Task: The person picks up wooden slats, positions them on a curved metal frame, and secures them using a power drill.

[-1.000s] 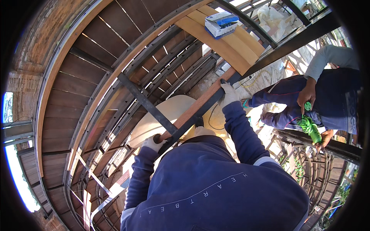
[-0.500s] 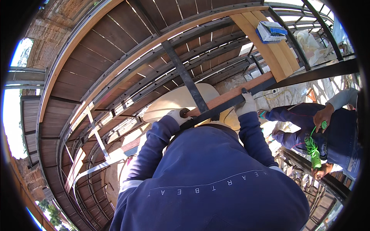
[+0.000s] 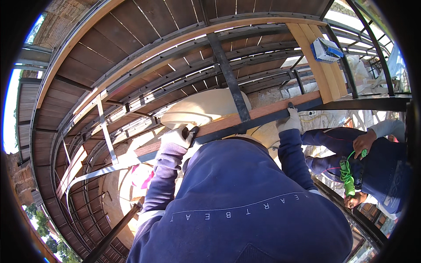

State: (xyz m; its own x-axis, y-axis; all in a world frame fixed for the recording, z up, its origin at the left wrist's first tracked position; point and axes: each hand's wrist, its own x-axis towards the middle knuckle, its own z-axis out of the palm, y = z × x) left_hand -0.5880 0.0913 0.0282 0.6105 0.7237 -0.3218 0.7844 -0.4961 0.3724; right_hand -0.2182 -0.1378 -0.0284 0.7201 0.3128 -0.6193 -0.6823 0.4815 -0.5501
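Note:
My left hand point(image 3: 180, 138), in a pale glove with dark fingertips, grips a long bar of reddish wood point(image 3: 220, 122) lying along a black metal member point(image 3: 269, 117). My right hand point(image 3: 287, 119), gloved alike, is closed on the same bar further right, fingers over its edge. Between my hands a black crossbar point(image 3: 228, 81) meets the bar from above. My navy sweatshirt fills the lower middle and hides what lies beneath it.
Yellowish boards point(image 3: 309, 65) at upper right carry a blue-and-white box point(image 3: 324, 50). Curved dark slatted tiers point(image 3: 70, 103) wrap round the left and top. A pale oval panel point(image 3: 193, 107) lies below the framework. At right, a co-worker point(image 3: 372, 162) holds bundled green cord point(image 3: 346, 179).
The whole view has swung, carrying the boards and box rightward in the picture. My left hand has shifted left along the bar, away from the crossbar; my right hand still grips it.

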